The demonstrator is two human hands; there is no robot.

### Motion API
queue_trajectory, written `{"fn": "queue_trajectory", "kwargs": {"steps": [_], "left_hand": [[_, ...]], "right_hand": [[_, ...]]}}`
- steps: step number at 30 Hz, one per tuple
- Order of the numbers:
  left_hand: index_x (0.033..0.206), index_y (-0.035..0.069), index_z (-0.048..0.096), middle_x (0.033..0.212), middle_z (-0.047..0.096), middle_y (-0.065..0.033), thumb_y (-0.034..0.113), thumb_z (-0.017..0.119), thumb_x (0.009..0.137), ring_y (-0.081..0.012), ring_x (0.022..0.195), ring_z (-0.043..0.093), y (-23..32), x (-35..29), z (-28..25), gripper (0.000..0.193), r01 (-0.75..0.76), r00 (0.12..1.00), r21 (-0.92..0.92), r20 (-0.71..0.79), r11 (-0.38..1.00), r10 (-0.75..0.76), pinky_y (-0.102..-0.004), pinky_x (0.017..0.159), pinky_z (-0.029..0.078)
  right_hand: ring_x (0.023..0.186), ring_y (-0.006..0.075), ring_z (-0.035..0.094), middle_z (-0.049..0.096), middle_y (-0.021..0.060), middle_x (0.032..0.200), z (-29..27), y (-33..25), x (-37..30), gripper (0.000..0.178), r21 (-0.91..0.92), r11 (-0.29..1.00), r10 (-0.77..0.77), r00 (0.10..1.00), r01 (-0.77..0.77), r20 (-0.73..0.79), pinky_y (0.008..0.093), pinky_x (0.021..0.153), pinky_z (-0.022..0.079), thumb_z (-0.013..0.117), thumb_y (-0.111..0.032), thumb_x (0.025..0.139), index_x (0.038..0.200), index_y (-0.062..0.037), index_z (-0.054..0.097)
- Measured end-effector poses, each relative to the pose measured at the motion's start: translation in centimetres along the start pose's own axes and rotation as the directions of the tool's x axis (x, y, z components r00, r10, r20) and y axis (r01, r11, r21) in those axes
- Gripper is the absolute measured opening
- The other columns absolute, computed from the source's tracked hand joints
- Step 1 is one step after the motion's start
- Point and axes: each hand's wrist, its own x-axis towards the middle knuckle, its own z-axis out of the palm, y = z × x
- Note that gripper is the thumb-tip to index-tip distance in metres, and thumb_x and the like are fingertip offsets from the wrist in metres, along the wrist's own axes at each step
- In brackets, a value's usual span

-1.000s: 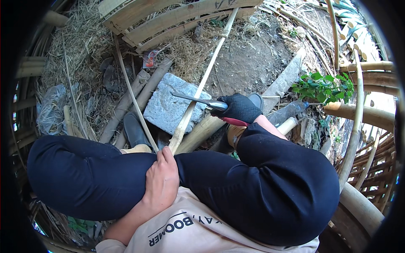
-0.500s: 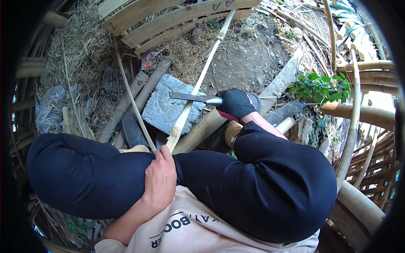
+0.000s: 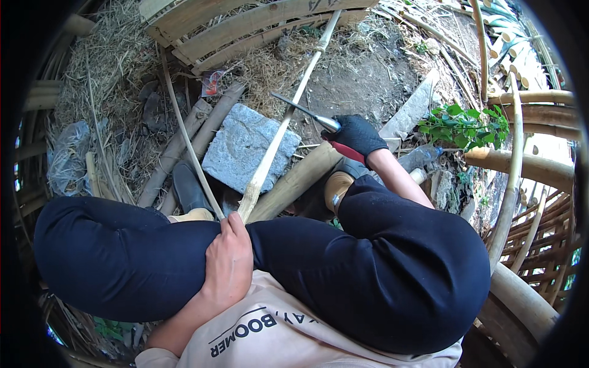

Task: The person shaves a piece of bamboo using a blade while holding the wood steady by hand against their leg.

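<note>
My bare left hand point(image 3: 228, 260) is closed round the near end of a long pale bamboo strip point(image 3: 270, 159) at my lap. The strip slants away to the far right and passes over a grey stone block point(image 3: 236, 147). A thinner strip point(image 3: 184, 132) runs from the far left down to the same hand; whether the fingers hold it too, I cannot tell. In a black and red glove, my right hand point(image 3: 356, 136) grips a knife point(image 3: 316, 116) by its handle, which the glove mostly hides. The blade, seen nearly edge-on, crosses the bamboo strip beyond the block.
A slatted wooden crate point(image 3: 257, 27) stands at the far side. Bamboo poles point(image 3: 294, 184) lie by the block and my feet. To the right are a leafy plant point(image 3: 460, 126), a plastic bottle point(image 3: 420, 157) and bamboo rails point(image 3: 521, 165). Clear plastic point(image 3: 70, 156) lies left on straw.
My right hand has shifted away and slightly right, carrying the knife farther up the strip. The blade has turned from broad side to nearly edge-on. My left hand stays almost in place.
</note>
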Motion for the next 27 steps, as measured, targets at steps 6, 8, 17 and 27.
{"fn": "queue_trajectory", "kwargs": {"steps": [6,8,17,27], "left_hand": [[0.103,0.000,0.047,0.090,0.064,-0.0194,0.000,0.058,0.095,-0.0317,0.075,0.074,-0.3,0.0,0.6,0.014,-0.014,1.000,0.032,-0.018,0.999,0.015,-0.0378,0.063,0.061],[0.103,0.000,0.047,0.090,0.064,-0.0196,-0.001,0.058,0.095,-0.0316,0.075,0.074,-0.3,0.1,0.7,0.014,-0.011,1.000,0.035,-0.013,0.999,0.011,-0.0379,0.063,0.061],[0.106,-0.003,0.045,0.093,0.064,-0.0255,-0.005,0.056,0.092,-0.0405,0.078,0.072,-0.4,0.1,-0.1,0.018,-0.001,1.000,-0.076,0.028,0.997,0.004,-0.0451,0.068,0.061],[0.108,-0.005,0.044,0.096,0.063,-0.0328,-0.008,0.051,0.092,-0.0505,0.083,0.068,-0.1,0.1,-0.4,0.018,0.072,0.996,-0.190,0.063,0.979,-0.061,-0.0558,0.072,0.057]], "right_hand": [[0.093,0.0412,0.072,0.076,0.0205,0.095,2.6,-2.0,-1.1,0.035,0.086,0.973,-0.225,0.966,0.216,0.130,0.0478,0.085,0.056,0.077,-0.043,0.085,0.102,-0.0129,0.079],[0.094,0.0408,0.072,0.075,0.0208,0.096,2.0,-2.3,-0.9,0.031,0.025,0.979,-0.202,0.972,0.200,0.122,0.0479,0.087,0.056,0.074,-0.039,0.085,0.101,-0.0126,0.079],[0.094,0.0409,0.073,0.075,0.0225,0.098,1.8,1.5,3.4,0.030,-0.064,0.998,-0.024,0.995,0.018,-0.095,0.0468,0.087,0.058,0.068,-0.033,0.086,0.101,-0.0091,0.079],[0.097,0.0402,0.073,0.075,0.0236,0.103,-1.1,2.6,2.8,0.039,0.044,0.995,0.090,0.996,-0.089,-0.022,0.0467,0.088,0.056,0.072,-0.039,0.086,0.112,-0.0097,0.077]]}}
